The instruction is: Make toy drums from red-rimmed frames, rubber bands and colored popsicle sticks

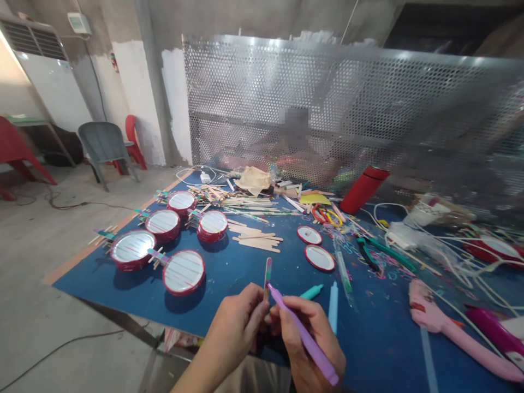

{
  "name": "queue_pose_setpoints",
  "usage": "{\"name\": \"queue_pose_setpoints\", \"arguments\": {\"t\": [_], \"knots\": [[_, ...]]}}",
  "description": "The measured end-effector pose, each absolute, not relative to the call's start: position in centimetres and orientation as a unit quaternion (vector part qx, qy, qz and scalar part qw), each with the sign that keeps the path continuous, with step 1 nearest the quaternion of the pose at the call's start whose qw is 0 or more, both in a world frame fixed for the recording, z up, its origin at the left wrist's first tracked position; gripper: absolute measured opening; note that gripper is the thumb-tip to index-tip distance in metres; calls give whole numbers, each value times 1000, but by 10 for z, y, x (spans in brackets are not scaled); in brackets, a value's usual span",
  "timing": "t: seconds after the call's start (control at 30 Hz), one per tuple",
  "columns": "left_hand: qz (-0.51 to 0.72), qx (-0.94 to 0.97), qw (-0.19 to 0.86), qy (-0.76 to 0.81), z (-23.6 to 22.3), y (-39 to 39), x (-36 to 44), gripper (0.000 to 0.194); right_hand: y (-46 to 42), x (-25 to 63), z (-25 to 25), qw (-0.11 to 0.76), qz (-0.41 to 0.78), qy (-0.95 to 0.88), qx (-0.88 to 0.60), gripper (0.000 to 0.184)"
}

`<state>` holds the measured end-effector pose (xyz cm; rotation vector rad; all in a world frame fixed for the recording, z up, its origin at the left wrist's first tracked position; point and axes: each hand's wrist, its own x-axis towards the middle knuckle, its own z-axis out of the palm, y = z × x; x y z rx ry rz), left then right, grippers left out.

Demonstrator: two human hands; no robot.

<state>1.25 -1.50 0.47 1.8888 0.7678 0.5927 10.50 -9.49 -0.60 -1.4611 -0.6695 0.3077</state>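
Pinched a craft stick (268, 268) upright between closed fingers of the left hand (235, 322), over the blue table (241, 273); gripped a purple marker (302, 331) in curled fingers of the right hand (318, 330), with its tip against the stick.

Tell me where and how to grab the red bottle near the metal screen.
I'd wrap the red bottle around mid-body, below its cap, coming from the front left: the body is cylindrical, slants right in view, and a white cable runs to its right.
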Motion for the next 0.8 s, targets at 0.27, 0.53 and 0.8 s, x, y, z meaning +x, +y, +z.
{"name": "queue_pose_setpoints", "arguments": {"t": [0.27,0.53,0.8], "knots": [[222,765,514,319,1,-15,12,18,-95,106,-6,678,141,-260,-673,25],[232,763,512,318,-1,-15,11,18,-96,104,-6,691,135,-281,-652,24],[223,757,527,317,-3,-16,12,18,-96,105,-7,690,145,-262,-659,24]]}}
